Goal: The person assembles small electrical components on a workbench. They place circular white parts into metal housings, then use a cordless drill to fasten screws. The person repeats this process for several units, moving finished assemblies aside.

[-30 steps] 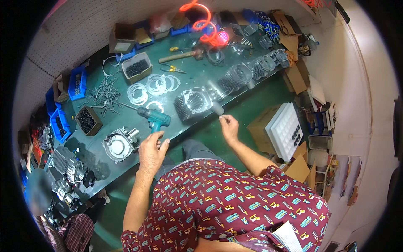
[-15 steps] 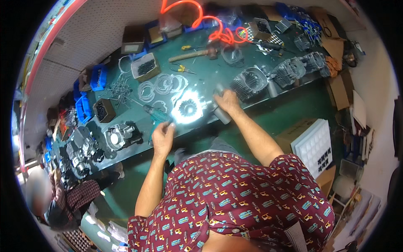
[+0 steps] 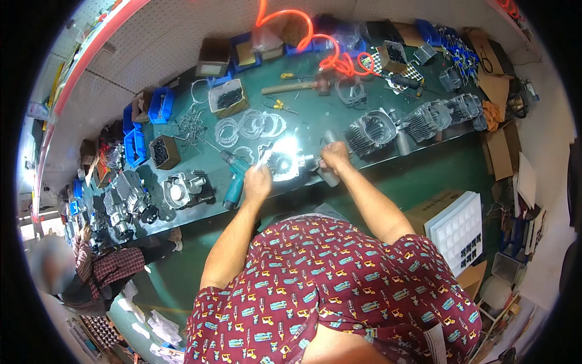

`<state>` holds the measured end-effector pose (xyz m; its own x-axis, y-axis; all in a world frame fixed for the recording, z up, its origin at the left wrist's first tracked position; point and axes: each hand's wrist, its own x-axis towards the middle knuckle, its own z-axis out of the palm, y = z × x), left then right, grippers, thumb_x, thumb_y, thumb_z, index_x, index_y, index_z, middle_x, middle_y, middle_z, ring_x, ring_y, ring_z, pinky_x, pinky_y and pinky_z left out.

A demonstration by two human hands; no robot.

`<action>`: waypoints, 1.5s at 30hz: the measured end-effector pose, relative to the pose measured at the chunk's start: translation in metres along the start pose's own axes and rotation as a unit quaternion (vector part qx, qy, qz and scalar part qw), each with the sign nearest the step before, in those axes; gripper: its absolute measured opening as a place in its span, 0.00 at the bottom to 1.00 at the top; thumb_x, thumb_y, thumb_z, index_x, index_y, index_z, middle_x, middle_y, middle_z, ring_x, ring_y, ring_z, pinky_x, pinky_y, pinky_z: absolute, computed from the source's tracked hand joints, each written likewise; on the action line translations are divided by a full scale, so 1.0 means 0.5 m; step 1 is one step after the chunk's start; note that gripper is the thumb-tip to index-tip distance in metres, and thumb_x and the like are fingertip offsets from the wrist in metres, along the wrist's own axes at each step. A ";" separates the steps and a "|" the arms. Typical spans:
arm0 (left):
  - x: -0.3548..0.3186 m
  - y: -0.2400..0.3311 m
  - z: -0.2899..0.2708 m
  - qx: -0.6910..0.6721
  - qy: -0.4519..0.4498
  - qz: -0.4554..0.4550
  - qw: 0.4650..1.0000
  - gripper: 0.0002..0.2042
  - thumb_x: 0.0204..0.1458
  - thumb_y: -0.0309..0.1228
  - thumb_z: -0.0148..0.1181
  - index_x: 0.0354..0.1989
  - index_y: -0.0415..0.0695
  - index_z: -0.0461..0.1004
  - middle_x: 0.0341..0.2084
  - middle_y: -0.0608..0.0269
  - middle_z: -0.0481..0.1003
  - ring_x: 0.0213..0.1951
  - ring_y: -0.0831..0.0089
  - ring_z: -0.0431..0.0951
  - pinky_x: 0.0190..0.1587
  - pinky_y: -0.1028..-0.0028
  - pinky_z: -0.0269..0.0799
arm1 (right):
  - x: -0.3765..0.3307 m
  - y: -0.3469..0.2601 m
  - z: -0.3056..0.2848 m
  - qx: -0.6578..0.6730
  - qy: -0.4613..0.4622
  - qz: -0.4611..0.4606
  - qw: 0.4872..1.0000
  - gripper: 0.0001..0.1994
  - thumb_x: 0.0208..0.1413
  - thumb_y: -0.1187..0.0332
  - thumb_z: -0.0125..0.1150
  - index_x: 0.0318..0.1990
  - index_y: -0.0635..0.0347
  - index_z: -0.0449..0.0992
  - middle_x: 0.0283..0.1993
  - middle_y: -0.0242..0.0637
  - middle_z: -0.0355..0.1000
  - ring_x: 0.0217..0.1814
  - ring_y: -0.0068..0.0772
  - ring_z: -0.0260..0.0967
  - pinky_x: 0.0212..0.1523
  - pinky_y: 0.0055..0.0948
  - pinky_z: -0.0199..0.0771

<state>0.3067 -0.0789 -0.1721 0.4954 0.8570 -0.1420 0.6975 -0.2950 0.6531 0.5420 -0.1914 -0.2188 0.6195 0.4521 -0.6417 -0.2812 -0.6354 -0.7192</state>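
A finned metal casting [image 3: 282, 162] lies under a bright glare at the table's near edge, between my hands. My left hand [image 3: 258, 182] has its fingers closed at the casting's left rim, where a thin pale edge shows. My right hand [image 3: 335, 156] is wrapped round a grey metal tube [image 3: 329, 176] on the casting's right side, and the tube's far end sticks out beyond my fingers. Just left of my left hand lies a teal power screwdriver [image 3: 234, 193], with its nose pointing away to the left. Glare hides the casting's far side.
Ring gaskets [image 3: 250, 124], a hammer [image 3: 291, 88] and yellow-handled pliers [image 3: 279, 104] lie behind. Finned cylinders [image 3: 370, 133] line the right edge; another engine part [image 3: 185, 191] stands left. An orange coiled hose [image 3: 330, 54] hangs at the back. A person [image 3: 91, 270] works at far left.
My left hand has moved forward from beside the screwdriver to the casting's left rim. My right hand stays on the tube. The whole view has shifted slightly.
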 end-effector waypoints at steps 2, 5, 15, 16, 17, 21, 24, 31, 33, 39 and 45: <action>-0.004 0.008 -0.008 0.013 0.010 -0.002 1.000 0.21 0.60 0.38 0.47 0.35 0.28 0.76 0.28 0.29 0.76 0.38 0.34 0.79 0.42 0.46 0.72 | -0.004 0.000 0.002 0.032 -0.001 -0.023 0.999 0.02 0.54 0.81 0.58 0.31 0.66 0.77 0.25 0.38 0.75 0.20 0.24 0.72 0.17 0.26 0.72; -0.006 -0.021 -0.011 0.019 0.005 0.000 1.000 0.21 0.60 0.39 0.47 0.36 0.29 0.76 0.28 0.30 0.77 0.37 0.34 0.79 0.42 0.45 0.72 | -0.024 -0.013 -0.001 0.057 -0.032 -0.064 0.996 0.10 0.54 0.81 0.57 0.44 0.70 0.77 0.29 0.38 0.77 0.21 0.23 0.72 0.22 0.23 0.74; 0.002 -0.020 -0.041 0.002 -0.034 -0.087 0.996 0.26 0.61 0.47 0.51 0.37 0.30 0.78 0.30 0.30 0.77 0.41 0.36 0.79 0.45 0.49 0.73 | -0.094 -0.090 -0.020 0.164 -0.036 -0.214 0.962 0.10 0.62 0.78 0.56 0.50 0.71 0.75 0.36 0.40 0.77 0.34 0.25 0.77 0.35 0.24 0.80; 0.002 -0.016 -0.049 0.003 -0.040 -0.091 0.995 0.26 0.60 0.48 0.52 0.39 0.30 0.79 0.31 0.31 0.78 0.42 0.36 0.80 0.46 0.49 0.73 | -0.097 -0.099 -0.029 0.182 -0.035 -0.226 0.956 0.10 0.63 0.78 0.56 0.50 0.71 0.75 0.38 0.41 0.77 0.34 0.25 0.77 0.36 0.25 0.81; 0.008 -0.047 -0.041 -0.011 -0.037 -0.087 0.995 0.31 0.57 0.54 0.54 0.53 0.35 0.76 0.36 0.34 0.79 0.44 0.37 0.80 0.49 0.49 0.73 | -0.103 -0.105 -0.035 0.192 -0.020 -0.258 0.947 0.09 0.62 0.79 0.53 0.47 0.72 0.75 0.35 0.39 0.77 0.33 0.24 0.78 0.34 0.24 0.81; 0.016 0.008 -0.081 -0.021 0.073 0.080 0.994 0.29 0.54 0.39 0.66 0.61 0.37 0.69 0.56 0.43 0.72 0.60 0.49 0.70 0.62 0.57 0.67 | -0.142 -0.160 -0.073 0.233 -0.016 -0.285 0.930 0.09 0.64 0.76 0.52 0.47 0.69 0.74 0.33 0.36 0.76 0.30 0.22 0.76 0.33 0.23 0.79; 0.033 0.068 -0.106 -0.075 0.077 0.166 0.980 0.32 0.49 0.36 0.71 0.62 0.37 0.68 0.58 0.45 0.71 0.61 0.49 0.69 0.64 0.58 0.64 | -0.176 -0.198 -0.089 0.255 -0.081 -0.314 0.911 0.08 0.64 0.75 0.52 0.47 0.68 0.74 0.31 0.33 0.74 0.28 0.20 0.72 0.32 0.22 0.76; 0.028 0.235 -0.171 -0.102 0.025 0.349 0.931 0.45 0.35 0.37 0.80 0.65 0.39 0.65 0.59 0.42 0.67 0.61 0.47 0.67 0.63 0.56 0.65 | -0.287 -0.275 -0.103 0.347 -0.210 -0.253 0.878 0.06 0.64 0.75 0.52 0.46 0.63 0.72 0.32 0.35 0.71 0.24 0.27 0.70 0.23 0.23 0.71; 0.013 0.248 -0.183 -0.091 0.017 0.323 0.942 0.43 0.33 0.37 0.80 0.63 0.41 0.68 0.56 0.45 0.68 0.59 0.49 0.69 0.61 0.57 0.67 | -0.307 -0.288 -0.098 0.355 -0.229 -0.245 0.873 0.06 0.63 0.75 0.53 0.45 0.65 0.72 0.29 0.34 0.71 0.23 0.24 0.71 0.22 0.23 0.71; 0.017 0.253 -0.208 -0.063 0.096 0.389 0.914 0.37 0.33 0.35 0.81 0.57 0.40 0.73 0.48 0.49 0.70 0.51 0.52 0.72 0.52 0.59 0.72 | -0.315 -0.299 -0.086 0.345 -0.249 -0.243 0.872 0.07 0.62 0.74 0.53 0.46 0.63 0.72 0.29 0.33 0.71 0.22 0.23 0.70 0.21 0.23 0.69; 0.019 0.245 -0.233 -0.084 0.123 0.385 0.911 0.32 0.31 0.31 0.80 0.49 0.39 0.75 0.43 0.50 0.70 0.47 0.54 0.73 0.49 0.61 0.72 | -0.334 -0.329 -0.048 0.231 -0.176 -0.309 0.906 0.10 0.61 0.75 0.56 0.50 0.66 0.71 0.30 0.33 0.72 0.24 0.20 0.71 0.23 0.21 0.72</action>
<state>0.3364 -0.0575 -0.0067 0.6585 0.4977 0.5645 0.0917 -0.7975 0.5963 0.5024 -0.1776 0.0129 0.5134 0.8556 -0.0658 -0.2874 0.0991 -0.9527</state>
